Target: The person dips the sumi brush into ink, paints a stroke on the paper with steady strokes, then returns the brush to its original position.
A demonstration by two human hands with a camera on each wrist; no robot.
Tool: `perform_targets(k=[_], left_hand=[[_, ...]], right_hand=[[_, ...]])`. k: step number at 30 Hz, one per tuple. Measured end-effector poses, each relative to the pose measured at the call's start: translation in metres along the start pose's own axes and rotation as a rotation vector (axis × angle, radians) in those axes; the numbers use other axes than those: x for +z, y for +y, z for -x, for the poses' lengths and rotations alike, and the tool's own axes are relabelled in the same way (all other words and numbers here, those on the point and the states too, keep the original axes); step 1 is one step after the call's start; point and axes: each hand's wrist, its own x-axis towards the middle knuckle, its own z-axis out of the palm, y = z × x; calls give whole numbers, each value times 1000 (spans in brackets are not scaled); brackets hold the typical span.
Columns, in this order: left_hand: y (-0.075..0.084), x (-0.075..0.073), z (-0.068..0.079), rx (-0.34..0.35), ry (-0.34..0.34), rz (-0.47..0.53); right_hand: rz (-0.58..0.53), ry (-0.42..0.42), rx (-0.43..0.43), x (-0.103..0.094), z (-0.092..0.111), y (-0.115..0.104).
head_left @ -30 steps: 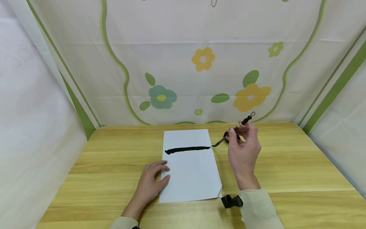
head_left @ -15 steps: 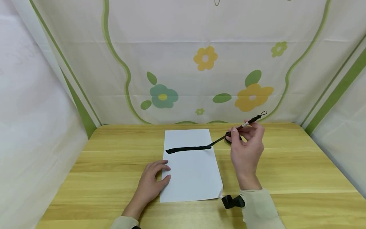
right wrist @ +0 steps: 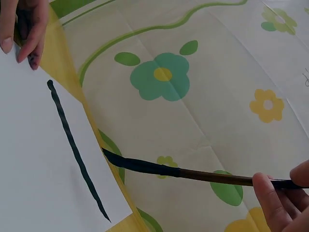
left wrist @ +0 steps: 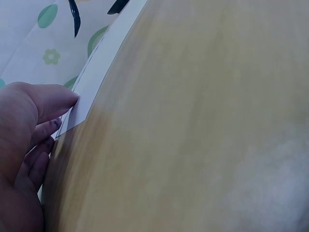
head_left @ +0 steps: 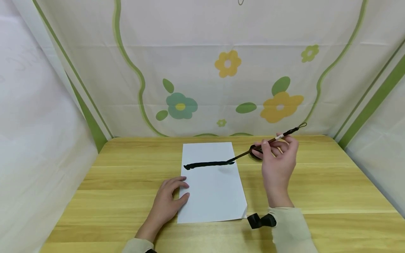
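A white sheet of paper (head_left: 212, 196) lies on the wooden table, with one long black ink stroke (head_left: 205, 164) across its upper part. My left hand (head_left: 167, 202) rests on the sheet's left edge, fingers loosely bent; the left wrist view shows its thumb beside the paper (left wrist: 104, 63). My right hand (head_left: 280, 168) pinches the brown handle of a writing brush (head_left: 244, 154) between thumb and fingers. In the head view the black tip overlaps the stroke's right end. The right wrist view shows the dark brush hair (right wrist: 145, 166) apart from the stroke, seemingly raised above the paper.
Behind the right fingers sits a small round black dish (head_left: 255, 155), partly hidden; its contents cannot be made out. The sheet's lower right corner is bent up. Flower-patterned white cloth (head_left: 202, 80) hangs behind the table (head_left: 329, 182), with more cloth at both sides.
My right hand has shifted to the right and the brush slants lower. Its tip has gone leftward from the paper's right edge to over the stroke's end. The left hand stays in place.
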Motion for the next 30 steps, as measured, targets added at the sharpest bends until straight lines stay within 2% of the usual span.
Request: perform_targets(k=[10, 16, 21, 30], left_hand=[[-3, 1, -1, 6, -3, 10], [-2, 1, 0, 2, -7, 18], [0, 0, 0, 1, -9, 16], [-1, 0, 0, 9, -5, 21]], right_hand=[[-9, 11, 14, -2, -1, 0], [-114, -14, -28, -7, -3, -5], [-199, -100, -85, -16, -4, -9], [-289, -347, -277, -37, -7, -10]])
